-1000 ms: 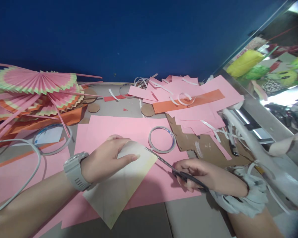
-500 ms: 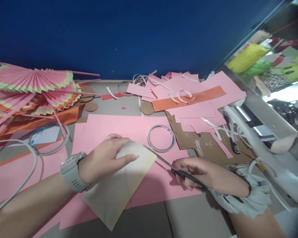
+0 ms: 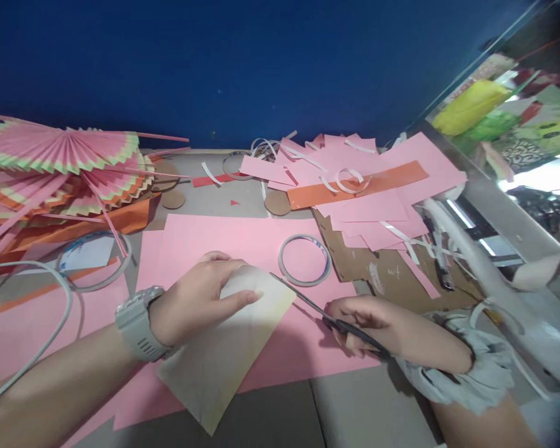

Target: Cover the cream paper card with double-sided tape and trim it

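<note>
Between its thumb and fingers, my left hand (image 3: 214, 295) grips a cream-white sheet of paper (image 3: 219, 367), tilted over a large pink sheet (image 3: 205, 239). A grey watch sits on that wrist. My right hand (image 3: 364, 323) is closed round the black handles of a pair of scissors (image 3: 308, 302). The scissor blades point up and left and lie along the paper's right corner; whether they are apart I cannot make out. Just beyond the blades, a roll of double-sided tape (image 3: 282, 261) rests on the pink sheet.
Folded paper fans (image 3: 65, 152) are stacked at the left, near another tape roll (image 3: 127, 264). Pink paper pieces (image 3: 373, 208) and an orange strip (image 3: 404, 175) lie heaped at the back right. A utility knife (image 3: 443, 274) lies on the cardboard (image 3: 378, 292). A blue panel (image 3: 214, 68) stands behind.
The view has shifted very slightly. Both hands, the paper and the scissors keep practically the same places.
</note>
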{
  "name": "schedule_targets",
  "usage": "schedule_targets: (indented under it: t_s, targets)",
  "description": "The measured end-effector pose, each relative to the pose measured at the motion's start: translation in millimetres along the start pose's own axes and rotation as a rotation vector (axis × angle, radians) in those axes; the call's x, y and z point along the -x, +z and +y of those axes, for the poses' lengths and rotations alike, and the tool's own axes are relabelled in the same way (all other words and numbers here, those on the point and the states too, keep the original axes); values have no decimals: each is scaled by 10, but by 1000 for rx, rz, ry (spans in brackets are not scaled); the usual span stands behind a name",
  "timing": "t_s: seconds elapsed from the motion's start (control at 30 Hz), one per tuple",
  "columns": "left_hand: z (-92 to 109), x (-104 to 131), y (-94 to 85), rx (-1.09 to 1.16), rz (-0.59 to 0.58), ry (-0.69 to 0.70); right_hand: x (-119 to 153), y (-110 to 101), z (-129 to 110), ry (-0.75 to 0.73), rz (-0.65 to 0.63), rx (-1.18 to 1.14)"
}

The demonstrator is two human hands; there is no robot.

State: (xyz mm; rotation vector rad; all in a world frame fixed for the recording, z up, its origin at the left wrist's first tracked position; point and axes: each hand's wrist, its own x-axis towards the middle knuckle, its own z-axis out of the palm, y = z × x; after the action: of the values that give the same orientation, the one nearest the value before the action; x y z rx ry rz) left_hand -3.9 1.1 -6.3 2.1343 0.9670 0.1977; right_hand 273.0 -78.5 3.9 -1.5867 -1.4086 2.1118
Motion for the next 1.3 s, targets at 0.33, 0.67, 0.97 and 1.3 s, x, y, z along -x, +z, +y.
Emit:
schedule_targets:
  t_s: [0.33,0.67,0.97,1.3]
  targets:
    - [15,19,-9,21,-1,2,13,-22,22,-6,-16,19]
    - [-1,7,7,19,-3,22,25,9,11,9,6,15]
    - [-6,1,2,9,6,29,11,19,-21,38,23,38]
    - [7,6,-5,-3,5,26,16,-6,19,10,2,66]
